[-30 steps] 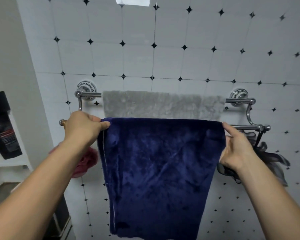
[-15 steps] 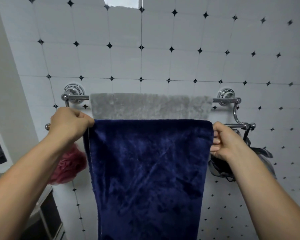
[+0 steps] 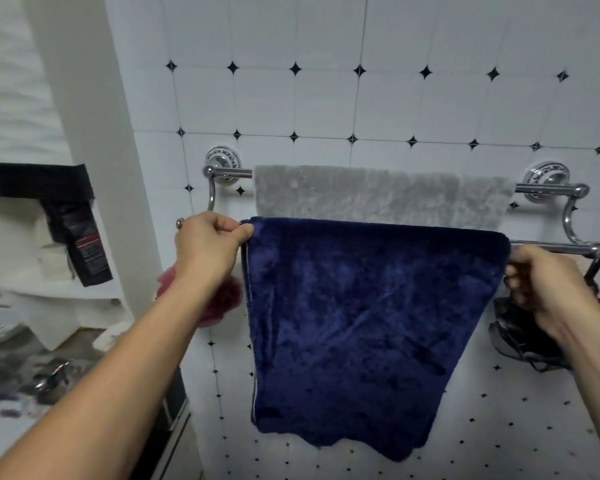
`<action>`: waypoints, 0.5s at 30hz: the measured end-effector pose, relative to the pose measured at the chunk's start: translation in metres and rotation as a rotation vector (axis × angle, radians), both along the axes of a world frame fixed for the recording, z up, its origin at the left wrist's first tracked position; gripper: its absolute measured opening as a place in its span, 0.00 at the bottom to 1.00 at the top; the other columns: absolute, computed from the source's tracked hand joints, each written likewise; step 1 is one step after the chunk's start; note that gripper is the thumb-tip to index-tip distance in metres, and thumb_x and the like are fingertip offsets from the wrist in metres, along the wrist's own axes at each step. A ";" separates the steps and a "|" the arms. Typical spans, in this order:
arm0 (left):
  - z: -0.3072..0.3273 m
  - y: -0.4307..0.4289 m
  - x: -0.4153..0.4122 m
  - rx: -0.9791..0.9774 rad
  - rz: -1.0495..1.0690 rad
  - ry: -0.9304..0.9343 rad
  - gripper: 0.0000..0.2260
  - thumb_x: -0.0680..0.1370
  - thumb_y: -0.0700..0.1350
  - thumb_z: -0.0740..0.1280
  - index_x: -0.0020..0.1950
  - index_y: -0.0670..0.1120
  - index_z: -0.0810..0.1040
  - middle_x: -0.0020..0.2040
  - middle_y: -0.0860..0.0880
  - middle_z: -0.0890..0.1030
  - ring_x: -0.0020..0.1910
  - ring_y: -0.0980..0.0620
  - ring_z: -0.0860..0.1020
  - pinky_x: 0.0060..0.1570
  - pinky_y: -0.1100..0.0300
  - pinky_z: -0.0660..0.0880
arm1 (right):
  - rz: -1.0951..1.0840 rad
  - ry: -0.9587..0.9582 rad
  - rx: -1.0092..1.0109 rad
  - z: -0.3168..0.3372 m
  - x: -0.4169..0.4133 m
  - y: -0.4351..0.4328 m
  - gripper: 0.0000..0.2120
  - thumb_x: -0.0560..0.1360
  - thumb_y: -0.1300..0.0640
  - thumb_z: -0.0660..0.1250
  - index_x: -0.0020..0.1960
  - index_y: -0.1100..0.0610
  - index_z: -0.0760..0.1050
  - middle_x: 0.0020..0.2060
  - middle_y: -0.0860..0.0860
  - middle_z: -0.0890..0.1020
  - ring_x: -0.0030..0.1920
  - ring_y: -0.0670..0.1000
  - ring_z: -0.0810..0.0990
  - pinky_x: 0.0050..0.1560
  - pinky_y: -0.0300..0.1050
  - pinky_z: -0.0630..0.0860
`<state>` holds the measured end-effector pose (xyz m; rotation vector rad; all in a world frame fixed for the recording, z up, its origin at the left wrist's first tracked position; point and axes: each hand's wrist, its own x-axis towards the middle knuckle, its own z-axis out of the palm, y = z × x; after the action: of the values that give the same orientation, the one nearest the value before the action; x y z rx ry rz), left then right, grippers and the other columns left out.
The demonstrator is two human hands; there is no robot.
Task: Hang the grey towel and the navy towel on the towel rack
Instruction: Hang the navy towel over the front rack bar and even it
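Two towels draped on a chrome double-bar towel rack fixed to a white tiled wall with small black diamond insets.

The fluffy grey towel hangs over the rear bar; the plush navy towel hangs over the front bar. The left hand pinches the navy towel's upper left corner, fingers closed on it. The right hand is curled at the towel's upper right edge, gripping it. A pink mesh sponge hangs behind the left wrist.
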<state>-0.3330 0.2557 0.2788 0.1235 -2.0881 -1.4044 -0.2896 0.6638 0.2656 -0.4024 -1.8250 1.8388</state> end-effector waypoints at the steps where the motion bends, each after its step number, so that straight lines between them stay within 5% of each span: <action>1: -0.004 -0.001 0.001 0.009 -0.001 0.002 0.08 0.68 0.50 0.77 0.37 0.48 0.82 0.35 0.52 0.83 0.39 0.51 0.81 0.45 0.57 0.76 | 0.050 0.000 -0.013 -0.002 0.001 0.000 0.06 0.70 0.51 0.66 0.36 0.52 0.75 0.20 0.44 0.75 0.19 0.42 0.68 0.20 0.33 0.61; 3: -0.011 -0.001 0.002 0.036 -0.028 -0.013 0.10 0.67 0.50 0.78 0.34 0.46 0.82 0.34 0.52 0.84 0.35 0.54 0.80 0.41 0.59 0.75 | 0.172 -0.028 0.040 -0.006 0.002 -0.001 0.09 0.69 0.47 0.71 0.41 0.53 0.80 0.30 0.44 0.82 0.27 0.45 0.76 0.27 0.39 0.67; 7: -0.023 0.004 0.002 0.109 -0.124 -0.077 0.09 0.70 0.46 0.76 0.35 0.42 0.82 0.34 0.47 0.84 0.32 0.52 0.78 0.37 0.55 0.78 | 0.248 -0.016 0.137 -0.013 0.002 -0.001 0.15 0.66 0.56 0.75 0.52 0.58 0.82 0.47 0.54 0.87 0.46 0.52 0.85 0.52 0.48 0.80; 10: -0.026 0.005 -0.001 0.078 -0.130 -0.114 0.09 0.74 0.44 0.73 0.37 0.39 0.81 0.36 0.43 0.83 0.33 0.48 0.78 0.43 0.51 0.80 | 0.240 0.029 0.118 -0.011 0.003 0.004 0.17 0.62 0.54 0.75 0.49 0.59 0.83 0.42 0.52 0.87 0.40 0.49 0.86 0.40 0.40 0.81; 15: -0.038 0.006 -0.002 0.095 -0.154 -0.212 0.09 0.76 0.44 0.70 0.39 0.41 0.78 0.31 0.39 0.78 0.27 0.44 0.74 0.27 0.48 0.75 | 0.238 0.002 0.082 -0.023 0.006 0.000 0.12 0.64 0.52 0.75 0.44 0.58 0.82 0.37 0.49 0.87 0.37 0.46 0.85 0.34 0.35 0.79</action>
<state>-0.3351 0.2620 0.2404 0.1595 -2.2424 -1.6463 -0.2836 0.6638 0.2423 -0.1579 -2.0119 1.9078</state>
